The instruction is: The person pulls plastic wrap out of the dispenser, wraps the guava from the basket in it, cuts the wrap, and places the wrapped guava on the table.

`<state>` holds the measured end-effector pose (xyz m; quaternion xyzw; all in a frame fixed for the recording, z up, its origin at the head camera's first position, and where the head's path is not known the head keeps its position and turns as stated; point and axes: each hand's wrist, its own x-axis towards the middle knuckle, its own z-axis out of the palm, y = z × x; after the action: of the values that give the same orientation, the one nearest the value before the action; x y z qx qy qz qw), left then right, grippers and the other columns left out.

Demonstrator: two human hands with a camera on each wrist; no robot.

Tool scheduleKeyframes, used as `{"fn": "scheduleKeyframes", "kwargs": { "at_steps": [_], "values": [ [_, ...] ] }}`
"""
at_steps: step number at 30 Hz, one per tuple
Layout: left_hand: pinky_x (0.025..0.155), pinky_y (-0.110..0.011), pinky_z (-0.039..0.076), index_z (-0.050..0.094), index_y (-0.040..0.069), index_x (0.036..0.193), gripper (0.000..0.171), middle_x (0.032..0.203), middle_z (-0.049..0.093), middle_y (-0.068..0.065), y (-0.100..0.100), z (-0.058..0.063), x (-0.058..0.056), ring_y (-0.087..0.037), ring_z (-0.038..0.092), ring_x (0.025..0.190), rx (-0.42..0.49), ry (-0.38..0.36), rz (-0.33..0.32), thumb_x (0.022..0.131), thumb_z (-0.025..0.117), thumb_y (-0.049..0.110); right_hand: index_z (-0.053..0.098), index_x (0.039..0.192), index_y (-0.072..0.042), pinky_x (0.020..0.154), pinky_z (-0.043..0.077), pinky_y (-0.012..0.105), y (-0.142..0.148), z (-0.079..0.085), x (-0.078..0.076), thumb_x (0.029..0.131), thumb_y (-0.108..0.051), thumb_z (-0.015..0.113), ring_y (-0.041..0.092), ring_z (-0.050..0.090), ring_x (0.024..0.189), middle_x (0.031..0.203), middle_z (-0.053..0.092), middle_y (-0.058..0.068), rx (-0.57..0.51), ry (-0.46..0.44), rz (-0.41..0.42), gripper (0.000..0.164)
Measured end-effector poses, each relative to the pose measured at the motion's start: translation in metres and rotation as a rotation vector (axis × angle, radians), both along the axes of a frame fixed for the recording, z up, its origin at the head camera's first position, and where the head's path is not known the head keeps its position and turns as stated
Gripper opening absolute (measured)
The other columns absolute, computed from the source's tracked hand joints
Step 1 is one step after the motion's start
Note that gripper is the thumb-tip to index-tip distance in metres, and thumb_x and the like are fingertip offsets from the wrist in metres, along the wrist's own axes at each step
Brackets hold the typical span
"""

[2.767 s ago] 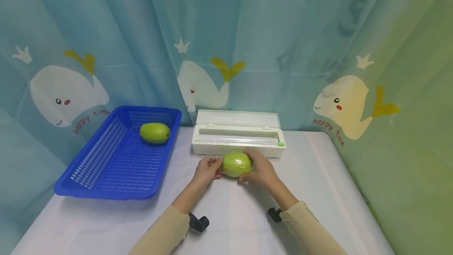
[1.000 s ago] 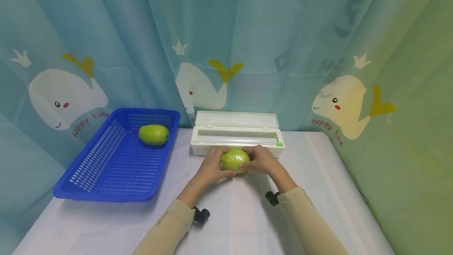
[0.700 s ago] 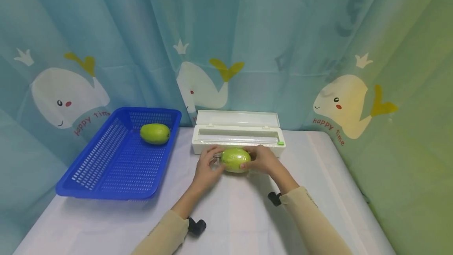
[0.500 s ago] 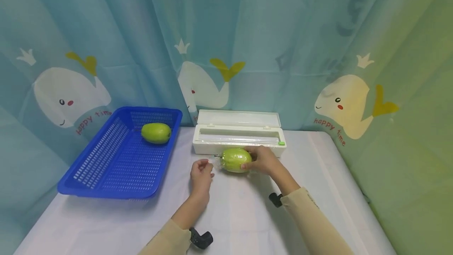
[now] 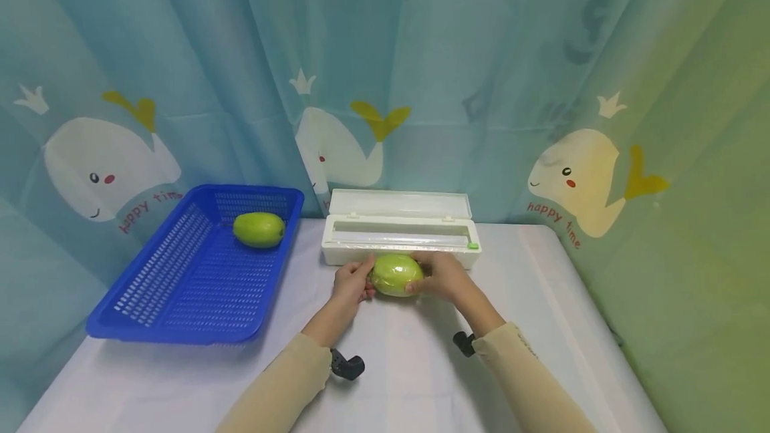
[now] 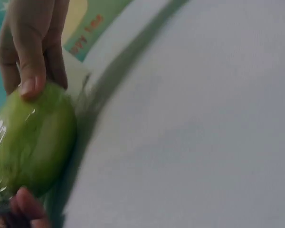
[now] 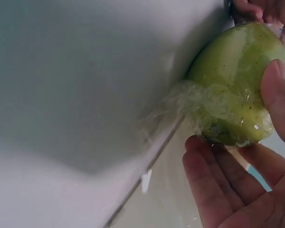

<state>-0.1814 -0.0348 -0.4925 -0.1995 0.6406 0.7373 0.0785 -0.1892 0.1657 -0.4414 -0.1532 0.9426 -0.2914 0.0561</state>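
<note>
Green fruit [image 5: 397, 275], wrapped in clear film [image 7: 199, 102], lies just below the centre of the head view, between two hands. The left hand [image 5: 351, 286] pinches its film-covered left end; the right hand [image 5: 444, 277] grips the right end, thumb on the near side. Behind it on the bench [image 5: 415, 373] stands a white box [image 5: 337, 256], lid raised. A blue basket [image 5: 207, 286] at left holds a second fruit [image 5: 259, 230].

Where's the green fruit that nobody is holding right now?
In the head view, the loose green fruit is on the left, inside the blue basket near its far right corner, left of the open white box.
</note>
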Motion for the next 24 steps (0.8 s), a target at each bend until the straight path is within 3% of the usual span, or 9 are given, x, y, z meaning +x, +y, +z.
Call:
{"fn": "scheduleKeyframes", "kwargs": {
  "at_steps": [4,8,11,15,19,24],
  "values": [
    [0.057,-0.022,0.048,0.061,0.0,0.107,0.029,0.081,0.053,-0.001,0.003,-0.002,-0.002,-0.01,0.051,0.064,0.032,0.013,0.096,0.098,0.065,0.028,0.073,0.113,-0.016,0.086,0.049,0.04,-0.006,0.001,0.0,0.066,-0.03,0.092,0.017,0.059,0.088,0.094,0.07,-0.003,0.026,0.01,0.001,0.053],
    [0.065,-0.026,0.048,0.063,0.001,0.111,0.03,0.092,0.056,-0.003,0.014,0.001,-0.001,-0.014,0.052,0.073,-0.022,0.027,0.154,0.101,0.059,0.029,0.073,0.11,-0.017,0.081,0.049,0.037,-0.007,0.001,0.0,0.066,-0.03,0.092,0.014,0.057,0.084,0.089,0.068,-0.005,0.041,0.029,-0.01,0.05],
    [0.083,-0.033,0.051,0.06,0.0,0.118,0.035,0.108,0.057,-0.009,0.024,0.001,0.0,-0.019,0.055,0.093,-0.078,0.055,0.164,0.105,0.05,0.032,0.073,0.11,-0.018,0.079,0.048,0.036,-0.005,0.0,0.0,0.065,-0.029,0.093,0.014,0.056,0.082,0.087,0.067,-0.006,0.033,0.039,-0.016,0.051],
    [0.105,-0.042,0.043,0.055,-0.001,0.124,0.044,0.126,0.055,-0.014,0.037,-0.001,0.001,-0.024,0.05,0.117,-0.069,0.104,0.215,0.107,0.042,0.037,0.073,0.107,-0.017,0.075,0.047,0.034,-0.003,-0.002,0.0,0.065,-0.027,0.093,0.016,0.056,0.08,0.084,0.065,-0.006,0.002,0.042,0.006,0.048],
    [0.1,-0.043,0.044,0.061,0.0,0.116,0.047,0.116,0.059,-0.014,0.041,-0.003,0.003,-0.026,0.052,0.11,-0.079,0.123,0.282,0.106,0.044,0.042,0.072,0.109,-0.016,0.074,0.046,0.034,-0.004,-0.005,0.0,0.065,-0.025,0.093,0.018,0.057,0.08,0.084,0.066,-0.005,-0.03,0.032,0.029,0.05],
    [0.08,-0.035,0.049,0.053,0.004,0.124,0.05,0.117,0.055,-0.013,0.028,-0.003,0.009,-0.021,0.054,0.09,-0.105,0.104,0.226,0.106,0.036,0.048,0.072,0.115,-0.016,0.079,0.048,0.035,-0.004,-0.004,0.002,0.064,-0.026,0.093,0.014,0.057,0.083,0.092,0.069,-0.005,-0.012,0.028,-0.006,0.057]
  ]
}}
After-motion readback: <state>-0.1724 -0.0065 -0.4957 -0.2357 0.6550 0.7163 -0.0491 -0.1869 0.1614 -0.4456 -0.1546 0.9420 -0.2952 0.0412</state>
